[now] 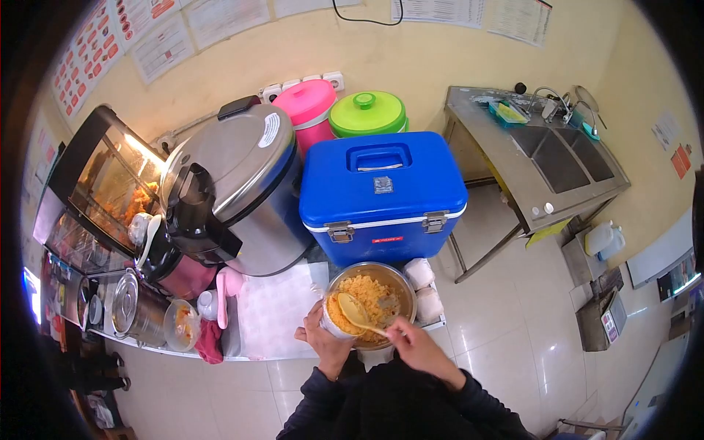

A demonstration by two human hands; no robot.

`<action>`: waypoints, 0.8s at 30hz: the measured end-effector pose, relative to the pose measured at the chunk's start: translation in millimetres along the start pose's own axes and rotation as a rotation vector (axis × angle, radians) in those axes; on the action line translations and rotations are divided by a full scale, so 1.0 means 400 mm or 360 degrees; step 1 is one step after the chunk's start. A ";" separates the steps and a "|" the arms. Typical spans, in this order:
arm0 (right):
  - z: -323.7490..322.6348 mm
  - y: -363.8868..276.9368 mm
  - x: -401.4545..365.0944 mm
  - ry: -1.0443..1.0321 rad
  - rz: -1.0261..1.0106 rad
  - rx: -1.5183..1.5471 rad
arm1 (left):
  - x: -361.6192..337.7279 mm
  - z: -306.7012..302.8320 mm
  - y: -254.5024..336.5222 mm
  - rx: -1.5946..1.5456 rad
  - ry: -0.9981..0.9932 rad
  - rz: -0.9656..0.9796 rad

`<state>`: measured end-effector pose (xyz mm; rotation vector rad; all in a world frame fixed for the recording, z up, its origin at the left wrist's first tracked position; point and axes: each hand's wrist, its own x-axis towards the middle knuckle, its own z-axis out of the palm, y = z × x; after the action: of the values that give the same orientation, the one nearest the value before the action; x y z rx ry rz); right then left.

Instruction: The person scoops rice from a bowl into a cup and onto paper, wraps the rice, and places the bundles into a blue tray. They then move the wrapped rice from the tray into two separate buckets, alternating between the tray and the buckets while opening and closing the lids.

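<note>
A steel bowl (pixel 408 287) of yellow-orange rice (pixel 367 287) stands at the front edge of the table. At its left rim my left hand (pixel 328 345) is wrapped round a small white container (pixel 331 328), tilted and apparently filled with the same rice. My right hand (pixel 423 350) grips the handle of a yellowish serving spoon (pixel 353 309). The spoon's head lies over the rice at the white container's mouth. Most of the container's body is hidden by my left hand and the rice.
Behind the bowl sits a blue cooler box (pixel 381 198). White paper sheets (pixel 282 312) lie to the left, before a large steel cooker (pixel 257 198). White wrapped packs (pixel 425 290) stand right of the bowl. A sink counter (pixel 506 147) is farther right.
</note>
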<state>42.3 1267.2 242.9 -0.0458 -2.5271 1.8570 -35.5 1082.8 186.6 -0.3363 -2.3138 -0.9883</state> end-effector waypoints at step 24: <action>-0.039 0.046 -0.001 0.0035 0.0015 0.0255 | -0.003 -0.073 -0.044 -0.0237 -0.0504 -0.0353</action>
<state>43.6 1287.6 230.1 -0.0768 -2.3590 2.0434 -29.9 1049.4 191.6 -0.3193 -2.6103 -1.3008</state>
